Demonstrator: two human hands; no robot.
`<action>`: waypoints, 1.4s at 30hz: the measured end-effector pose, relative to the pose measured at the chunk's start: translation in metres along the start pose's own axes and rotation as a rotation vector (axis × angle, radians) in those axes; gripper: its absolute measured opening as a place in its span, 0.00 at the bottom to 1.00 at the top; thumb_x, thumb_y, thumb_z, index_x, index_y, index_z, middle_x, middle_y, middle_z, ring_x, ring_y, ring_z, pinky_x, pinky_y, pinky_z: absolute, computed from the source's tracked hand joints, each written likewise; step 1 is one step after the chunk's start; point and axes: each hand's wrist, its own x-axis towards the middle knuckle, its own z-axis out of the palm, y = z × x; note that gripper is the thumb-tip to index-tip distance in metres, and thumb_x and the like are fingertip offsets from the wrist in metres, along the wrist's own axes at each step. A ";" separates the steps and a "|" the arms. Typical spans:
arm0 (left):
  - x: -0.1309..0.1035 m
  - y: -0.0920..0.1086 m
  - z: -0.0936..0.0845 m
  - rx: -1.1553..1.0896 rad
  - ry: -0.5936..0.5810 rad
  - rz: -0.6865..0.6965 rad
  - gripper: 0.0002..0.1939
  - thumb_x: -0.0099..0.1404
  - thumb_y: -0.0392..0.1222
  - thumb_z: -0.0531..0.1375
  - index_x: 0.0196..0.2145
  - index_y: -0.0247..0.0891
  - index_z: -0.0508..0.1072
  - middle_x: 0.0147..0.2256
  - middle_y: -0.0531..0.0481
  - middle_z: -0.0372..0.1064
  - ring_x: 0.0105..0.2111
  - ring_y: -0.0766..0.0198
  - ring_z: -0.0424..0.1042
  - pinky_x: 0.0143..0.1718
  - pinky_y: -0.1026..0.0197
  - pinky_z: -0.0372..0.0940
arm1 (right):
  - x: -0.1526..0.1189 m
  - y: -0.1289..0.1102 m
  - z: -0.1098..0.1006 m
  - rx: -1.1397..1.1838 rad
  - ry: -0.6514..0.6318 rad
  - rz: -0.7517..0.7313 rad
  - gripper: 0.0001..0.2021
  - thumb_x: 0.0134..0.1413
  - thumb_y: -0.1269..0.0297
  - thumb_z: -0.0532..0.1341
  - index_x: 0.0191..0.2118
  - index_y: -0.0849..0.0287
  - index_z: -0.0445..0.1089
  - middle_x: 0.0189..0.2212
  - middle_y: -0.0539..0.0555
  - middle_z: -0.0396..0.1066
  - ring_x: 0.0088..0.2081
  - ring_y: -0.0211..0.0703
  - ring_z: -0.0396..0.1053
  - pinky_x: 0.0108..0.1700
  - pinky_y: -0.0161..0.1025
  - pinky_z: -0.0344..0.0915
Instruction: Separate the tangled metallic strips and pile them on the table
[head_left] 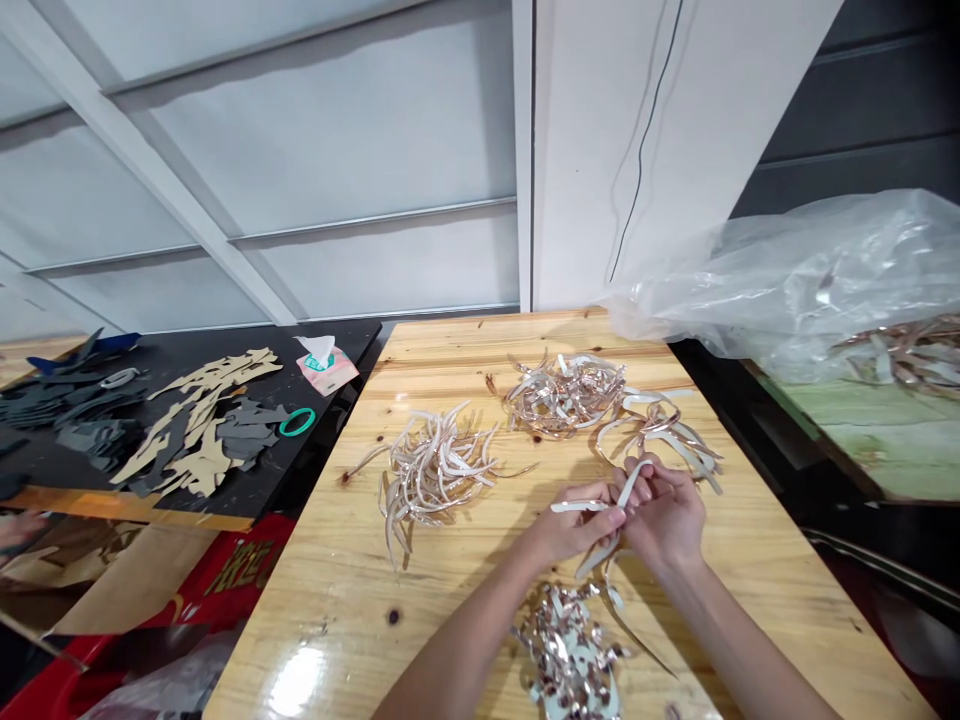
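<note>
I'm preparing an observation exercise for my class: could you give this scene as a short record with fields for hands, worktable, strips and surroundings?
Hands: left hand and right hand, close together, fingers gripping pale strips
Worktable: knotted wooden table
Strips: left pile, far pile, smaller bunch; heap of short shiny pieces nearest the person
Surroundings: black table at left with tissue pack, green ring; clear plastic sheeting at right

On the table (345,575), a strip pile (442,465) lies left of the scraps (574,650).
</note>
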 end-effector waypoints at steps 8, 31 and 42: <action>0.002 -0.003 0.003 -0.018 0.020 -0.037 0.24 0.71 0.62 0.50 0.37 0.36 0.66 0.27 0.52 0.68 0.25 0.68 0.67 0.29 0.65 0.63 | 0.001 0.000 0.002 -0.067 0.121 -0.030 0.07 0.46 0.65 0.66 0.28 0.58 0.65 0.29 0.46 0.64 0.21 0.30 0.55 0.16 0.30 0.57; 0.006 0.003 0.007 0.017 0.054 -0.089 0.25 0.72 0.61 0.46 0.30 0.38 0.65 0.26 0.48 0.73 0.26 0.63 0.73 0.32 0.60 0.69 | 0.020 -0.023 -0.014 -0.001 0.203 -0.183 0.08 0.47 0.68 0.66 0.30 0.58 0.65 0.26 0.45 0.62 0.22 0.30 0.55 0.19 0.28 0.61; 0.011 -0.016 0.004 0.001 0.184 -0.081 0.26 0.71 0.64 0.45 0.37 0.37 0.65 0.33 0.45 0.76 0.29 0.63 0.76 0.28 0.63 0.68 | 0.025 -0.041 -0.023 0.005 0.227 -0.288 0.05 0.48 0.69 0.63 0.29 0.58 0.65 0.26 0.46 0.59 0.23 0.32 0.55 0.21 0.30 0.61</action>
